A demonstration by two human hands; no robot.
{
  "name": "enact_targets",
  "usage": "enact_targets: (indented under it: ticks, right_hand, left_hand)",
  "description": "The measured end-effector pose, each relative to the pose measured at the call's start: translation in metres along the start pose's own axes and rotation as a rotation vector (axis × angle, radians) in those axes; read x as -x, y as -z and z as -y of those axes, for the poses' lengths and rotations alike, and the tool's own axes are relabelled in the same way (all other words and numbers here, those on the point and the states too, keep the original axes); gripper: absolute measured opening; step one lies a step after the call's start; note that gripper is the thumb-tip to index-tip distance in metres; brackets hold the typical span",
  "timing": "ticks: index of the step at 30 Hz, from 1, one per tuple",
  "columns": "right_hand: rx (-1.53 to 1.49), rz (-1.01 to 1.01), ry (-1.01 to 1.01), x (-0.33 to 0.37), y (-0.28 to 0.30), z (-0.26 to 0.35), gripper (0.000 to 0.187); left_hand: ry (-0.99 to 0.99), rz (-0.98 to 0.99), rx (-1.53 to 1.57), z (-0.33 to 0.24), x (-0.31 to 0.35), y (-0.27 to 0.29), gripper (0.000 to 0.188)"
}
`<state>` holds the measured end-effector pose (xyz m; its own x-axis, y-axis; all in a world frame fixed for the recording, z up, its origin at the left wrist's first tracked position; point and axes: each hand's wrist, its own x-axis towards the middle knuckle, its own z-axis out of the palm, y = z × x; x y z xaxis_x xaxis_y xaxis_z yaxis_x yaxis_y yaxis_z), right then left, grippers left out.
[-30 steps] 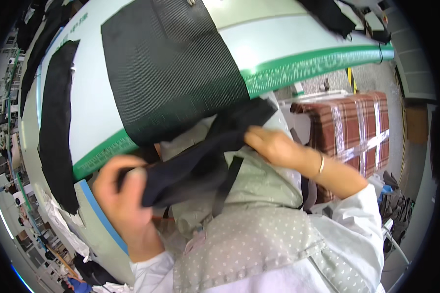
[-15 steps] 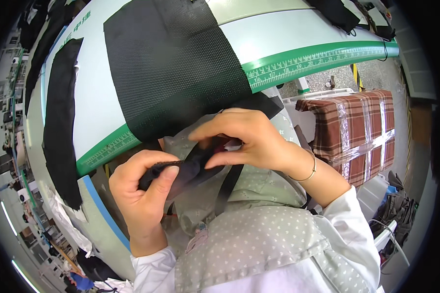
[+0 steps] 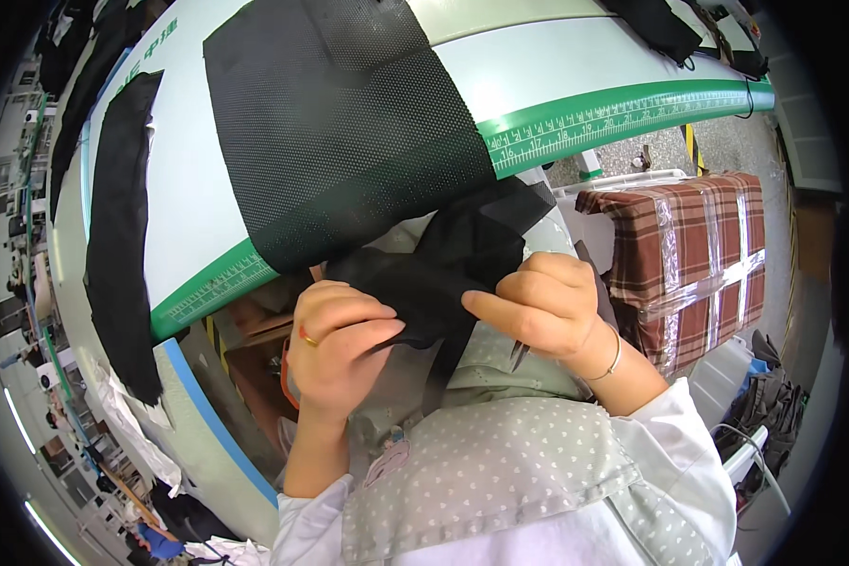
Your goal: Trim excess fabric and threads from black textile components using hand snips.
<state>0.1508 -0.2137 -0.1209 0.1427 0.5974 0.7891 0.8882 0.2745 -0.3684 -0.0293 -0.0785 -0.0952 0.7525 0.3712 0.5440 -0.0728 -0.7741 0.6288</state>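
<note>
My left hand (image 3: 344, 344), a gold ring on one finger, is closed on the near edge of a soft black fabric piece (image 3: 434, 292) above my lap. My right hand (image 3: 549, 307) pinches the same fabric at its right side, thumb and forefinger together. Beneath its palm pokes the dark tip of a small pointed metal tool (image 3: 519, 355), most of it hidden by the fingers. Beyond my hands, a textured black mesh panel (image 3: 340, 132) drapes over the front edge of the white table (image 3: 528, 71).
A green ruler strip (image 3: 594, 127) runs along the table edge. At the left lies a long black fabric strip (image 3: 118, 226). A plaid-wrapped, taped box (image 3: 689, 264) stands to the right. My patterned apron (image 3: 481, 462) covers my lap.
The black fabric, bunched between my hands before, is now spread wider. My left hand has turned and moved right; my right hand has moved right and down, and a pointed tool shows under it.
</note>
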Motion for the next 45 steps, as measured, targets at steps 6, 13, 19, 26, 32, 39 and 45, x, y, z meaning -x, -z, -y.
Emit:
enact_targets:
  ticks: [6,13,19,26,32,39,45]
  right_hand:
    - [-0.148,0.03,0.017,0.007,-0.002,0.005,0.03]
    - [-0.226,0.074,-0.002,0.018,-0.007,0.003,0.025]
    - [-0.296,0.02,-0.201,-0.016,-0.012,0.027,0.032]
    - [-0.33,0.212,-0.424,-0.026,-0.01,0.038,0.028]
    - [-0.752,0.244,-0.471,-0.019,0.006,0.035,0.023]
    - [-0.703,0.195,-0.625,-0.027,0.001,0.033,0.025]
    - [-0.655,0.217,-0.628,-0.026,-0.012,0.036,0.02]
  left_hand:
    - [-0.033,-0.073,-0.089,-0.004,0.01,-0.01,0.034]
    - [-0.14,-0.131,-0.099,-0.005,0.017,-0.009,0.042]
    - [-0.205,-0.04,-0.122,-0.006,0.013,0.0,0.038]
    - [-0.214,-0.024,-0.161,-0.005,0.011,0.001,0.039]
    - [-0.122,-0.104,-0.228,-0.004,0.009,-0.002,0.04]
    - [-0.14,-0.088,-0.251,-0.006,0.006,-0.006,0.04]
    - [-0.122,-0.1,-0.242,-0.007,0.006,-0.01,0.041]
